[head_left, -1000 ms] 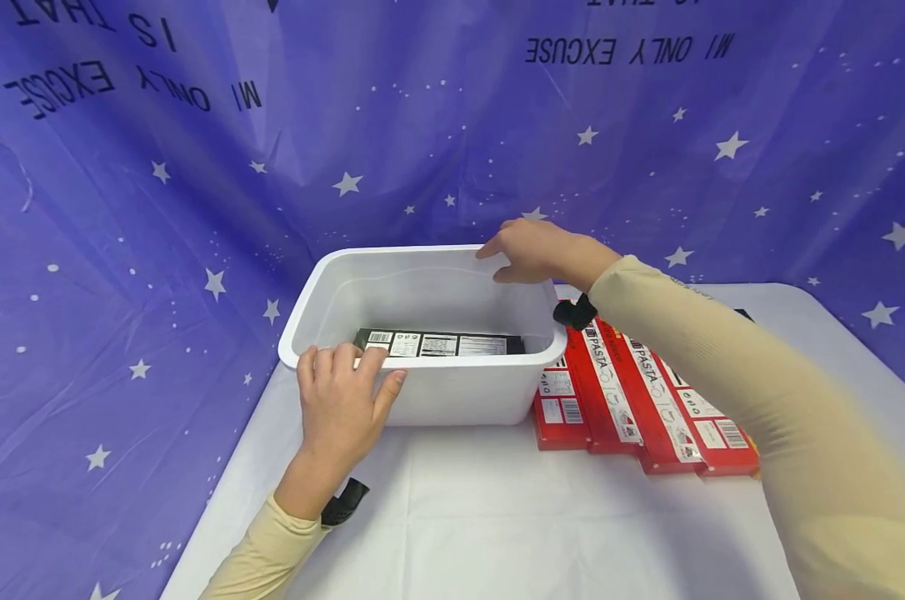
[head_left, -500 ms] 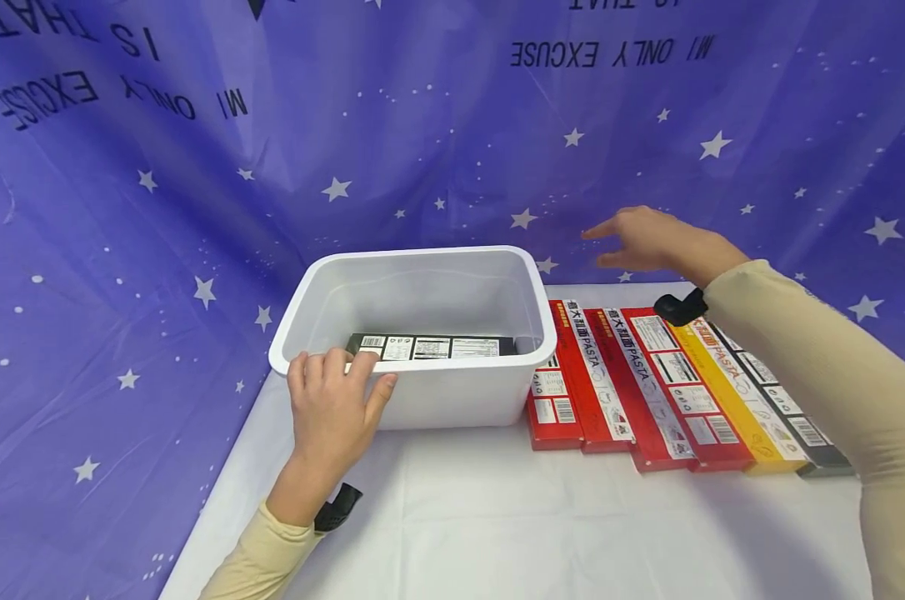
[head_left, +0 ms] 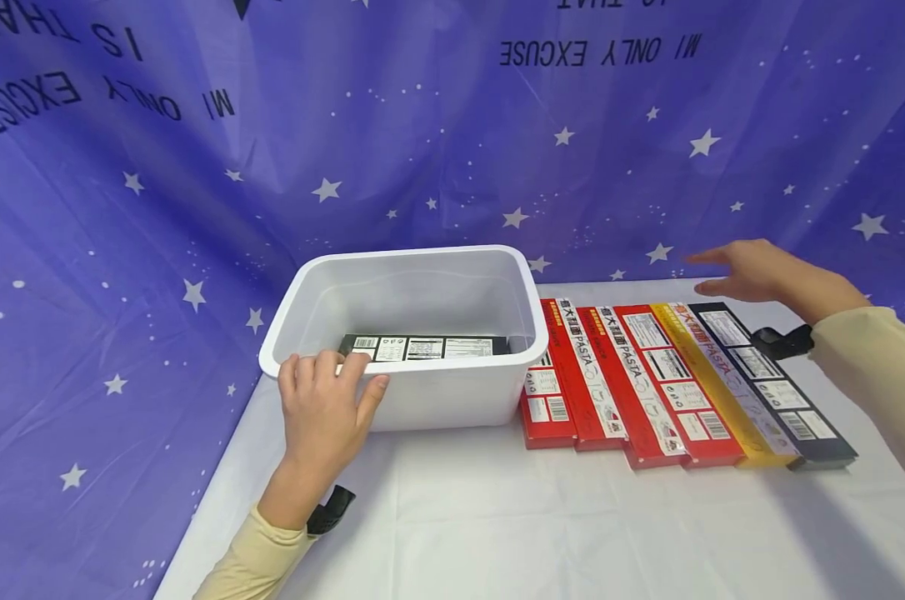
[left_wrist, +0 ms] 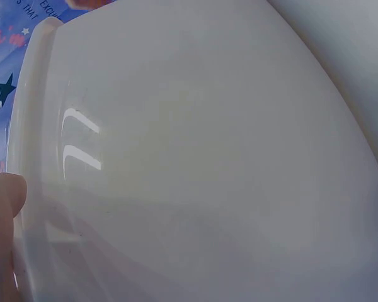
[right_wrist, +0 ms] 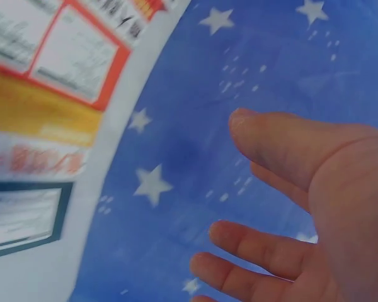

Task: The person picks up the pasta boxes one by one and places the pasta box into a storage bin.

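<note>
My left hand (head_left: 322, 410) grips the near rim of a white plastic bin (head_left: 452, 397), fingers over the edge and thumb along the outside. In the left wrist view the bin wall (left_wrist: 195, 145) fills most of the picture, with the thumb (left_wrist: 9, 192) at its rim. A black box (head_left: 422, 347) with white label panels lies inside the bin. My right hand (head_left: 771, 271) hangs in the air beyond the far end of a black pasta box (head_left: 767, 379), fingers and thumb spread apart, holding nothing. The right wrist view shows its parted fingers (right_wrist: 258, 248).
Right of the bin, several red pasta boxes (head_left: 640, 392) lie side by side, then a yellow pasta box (head_left: 730, 392) and the black one. All rest on a white-covered table (head_left: 497, 517). A purple star-printed curtain (head_left: 437, 125) hangs behind and at the left.
My right hand has moved right from above the bin's far right corner to beyond the black pasta box, uncovering the box row. My left hand stays on the rim.
</note>
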Tool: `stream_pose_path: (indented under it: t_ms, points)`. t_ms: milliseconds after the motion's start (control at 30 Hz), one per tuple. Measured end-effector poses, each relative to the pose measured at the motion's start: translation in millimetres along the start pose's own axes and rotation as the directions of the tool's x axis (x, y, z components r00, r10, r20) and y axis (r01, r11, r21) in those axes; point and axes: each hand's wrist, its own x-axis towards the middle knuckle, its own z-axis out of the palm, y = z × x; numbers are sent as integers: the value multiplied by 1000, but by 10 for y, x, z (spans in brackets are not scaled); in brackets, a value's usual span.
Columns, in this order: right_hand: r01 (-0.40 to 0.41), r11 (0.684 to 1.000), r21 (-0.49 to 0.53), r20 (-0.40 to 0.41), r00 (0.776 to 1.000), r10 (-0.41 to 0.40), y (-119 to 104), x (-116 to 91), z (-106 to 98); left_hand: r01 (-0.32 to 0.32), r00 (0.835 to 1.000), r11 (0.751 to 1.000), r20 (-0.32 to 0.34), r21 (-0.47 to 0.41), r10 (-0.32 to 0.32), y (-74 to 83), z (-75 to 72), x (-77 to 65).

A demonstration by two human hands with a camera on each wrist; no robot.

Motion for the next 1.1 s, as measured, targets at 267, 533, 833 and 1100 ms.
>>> stream_pose_path:
  t_ms: [267, 533, 833, 1100]
  points:
    - [-129, 990, 66, 30, 991, 127, 401, -284, 278, -1, 1000, 1000, -18, 0, 1, -5, 3, 12]
    - [-112, 992, 57, 15, 994, 111, 774, -596, 662, 3, 1000, 1000, -2, -2, -3, 6, 8, 3]
    - [-133, 988, 75, 6, 991, 133, 921, -867, 1105, 4, 1000, 1000, -1, 3, -4, 7, 15, 1]
    - [-127, 985, 115, 21, 992, 125, 856, -1002, 1433, 1, 1000, 1000, -18, -4, -1, 8, 22, 2]
